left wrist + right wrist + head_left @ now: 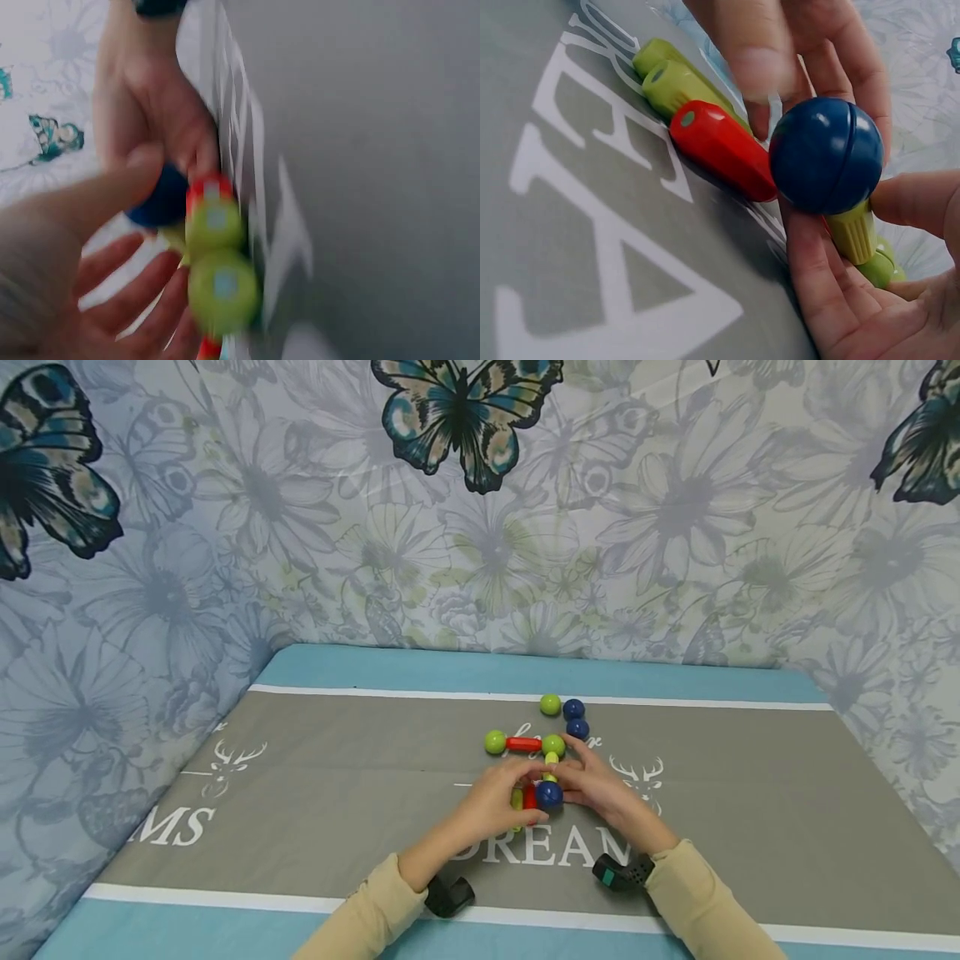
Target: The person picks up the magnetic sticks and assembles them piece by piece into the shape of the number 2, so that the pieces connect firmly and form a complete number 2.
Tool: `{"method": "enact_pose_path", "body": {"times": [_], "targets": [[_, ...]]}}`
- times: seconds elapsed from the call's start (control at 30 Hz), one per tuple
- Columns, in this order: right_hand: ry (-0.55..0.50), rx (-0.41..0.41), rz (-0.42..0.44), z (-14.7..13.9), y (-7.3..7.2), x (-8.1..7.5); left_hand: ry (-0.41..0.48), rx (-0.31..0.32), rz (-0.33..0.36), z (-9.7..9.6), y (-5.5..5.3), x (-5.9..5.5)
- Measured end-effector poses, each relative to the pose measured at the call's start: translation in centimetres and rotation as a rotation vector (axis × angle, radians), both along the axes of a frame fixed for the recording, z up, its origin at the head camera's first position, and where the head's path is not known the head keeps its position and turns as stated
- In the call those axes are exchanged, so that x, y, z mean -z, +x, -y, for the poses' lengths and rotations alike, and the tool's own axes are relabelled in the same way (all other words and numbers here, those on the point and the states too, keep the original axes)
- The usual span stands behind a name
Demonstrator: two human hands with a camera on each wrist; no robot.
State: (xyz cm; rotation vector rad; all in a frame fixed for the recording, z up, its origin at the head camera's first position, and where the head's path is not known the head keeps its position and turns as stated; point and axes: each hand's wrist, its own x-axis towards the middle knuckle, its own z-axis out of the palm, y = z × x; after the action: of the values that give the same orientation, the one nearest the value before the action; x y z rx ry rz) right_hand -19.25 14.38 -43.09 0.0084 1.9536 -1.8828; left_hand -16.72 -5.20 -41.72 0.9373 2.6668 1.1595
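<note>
A joined row of toy balls and rods lies between both hands: a green ball (495, 742), a red rod (523, 743), a second green ball (553, 745), a yellow-green rod (551, 760) and a blue ball (549, 794). My right hand (600, 787) pinches the yellow-green rod where it meets the blue ball (826, 155), fingers below and thumb (922, 201) at the side. Around the blue ball's other side my left hand (495, 797) is spread, thumb (757, 60) apart from it. Beside that hand lie a loose red rod (724, 150) and two yellow-green rods (690, 88).
Beyond the hands rest a loose green ball (551, 704) and two blue balls (573, 709). A grey printed runner (322, 802) with white borders covers the light-blue table (187, 927). The flowered wall (315, 527) stands along the back and left.
</note>
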Motion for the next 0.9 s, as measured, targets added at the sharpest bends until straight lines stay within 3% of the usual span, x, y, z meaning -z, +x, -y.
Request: {"method": "enact_pose_path", "body": {"times": [0.23,0.43,0.7,0.9], "targets": [[0.033,0.013,0.011,0.1,-0.1,-0.2,-0.199,0.033,0.039,1.0,0.0,-0.2],[0.033,0.007,0.019,0.1,0.0,-0.3,-0.259,-0.003,0.026,0.9,0.0,0.3],[-0.014,-0.014,0.013,-0.1,-0.1,-0.1,-0.21,-0.016,0.013,1.2,-0.2,0.5],[-0.021,0.0,0.024,0.1,-0.1,0.1,-0.006,0.021,0.094,1.9,-0.7,0.4]]}}
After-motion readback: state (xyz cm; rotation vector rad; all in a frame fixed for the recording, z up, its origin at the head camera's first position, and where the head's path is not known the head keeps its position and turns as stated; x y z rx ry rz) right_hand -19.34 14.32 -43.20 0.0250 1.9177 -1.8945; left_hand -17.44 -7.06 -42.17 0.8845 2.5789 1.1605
